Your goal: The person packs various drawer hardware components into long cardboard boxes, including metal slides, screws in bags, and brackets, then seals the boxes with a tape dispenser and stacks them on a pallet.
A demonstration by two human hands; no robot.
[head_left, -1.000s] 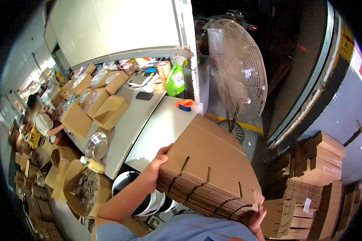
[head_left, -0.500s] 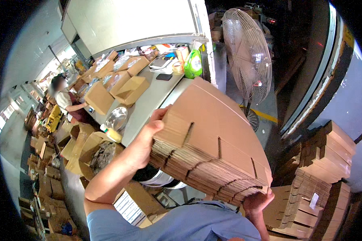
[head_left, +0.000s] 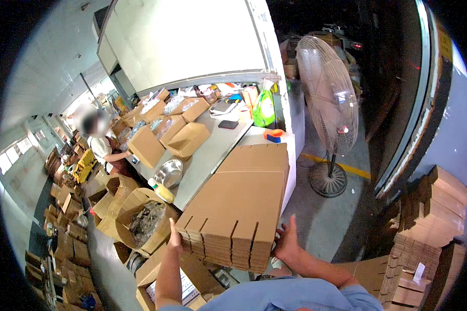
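A thick stack of flat brown cardboard box blanks (head_left: 244, 181), with slots cut in its near edge, lies on the near end of the worktable, its near part jutting toward me. My left hand (head_left: 175, 239) is stretched out flat along the stack's near left side, seemingly touching it. At the near right corner, my right hand (head_left: 289, 242) has its thumb raised and fingers spread, close against the stack's side; whether the fingertips touch is hard to tell.
On the grey worktable (head_left: 205, 150) are open cartons, a steel bowl (head_left: 169, 173), a yellow bottle (head_left: 161, 191) and a green bottle (head_left: 264, 110). A standing fan (head_left: 329, 98) is to the right. More stacked cardboard (head_left: 425, 223) stands lower right. A person (head_left: 106, 147) works at far left.
The stack, formerly tilted up in both hands, has come down onto the table end and lies flatter. Both hands have loosened from their grip to its sides. The view has shifted.
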